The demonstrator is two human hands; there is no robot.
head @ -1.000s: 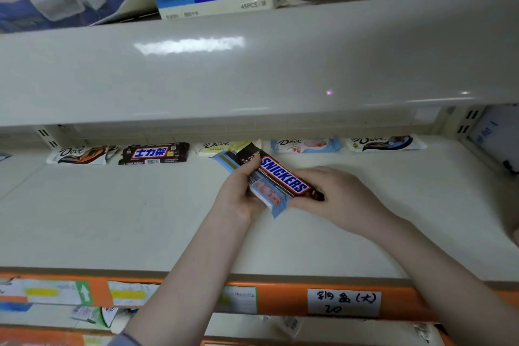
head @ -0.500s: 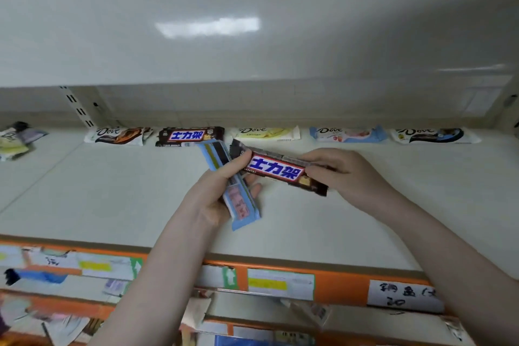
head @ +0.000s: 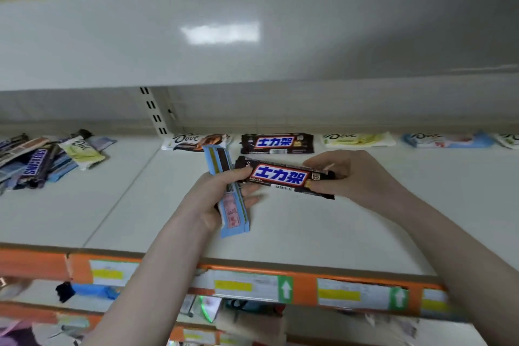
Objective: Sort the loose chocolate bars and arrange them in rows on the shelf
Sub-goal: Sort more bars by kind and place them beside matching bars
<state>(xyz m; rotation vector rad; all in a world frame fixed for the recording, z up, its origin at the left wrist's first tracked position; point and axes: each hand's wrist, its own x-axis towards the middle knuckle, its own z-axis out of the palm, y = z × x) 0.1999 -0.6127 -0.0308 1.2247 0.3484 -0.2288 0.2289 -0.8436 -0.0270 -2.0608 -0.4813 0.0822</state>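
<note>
Above bare shelf [head: 323,233], right hand [head: 356,174] pinches dark bar [head: 283,175]; left hand [head: 216,196] grips blue bars [head: 233,213].

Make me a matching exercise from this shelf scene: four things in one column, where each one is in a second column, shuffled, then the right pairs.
Things
1. black Snickers bar
2. blue-wrapped bars
3. loose pile of bars
4. light green Dove bar

Places
A. heaped on the shelf at far left
B. gripped upright in the left hand
C. lying in the back row, right of the shelved Snickers bar
D. pinched at its right end by the right hand

Pairs: 1-D, 2-B, 3-A, 4-C
</note>
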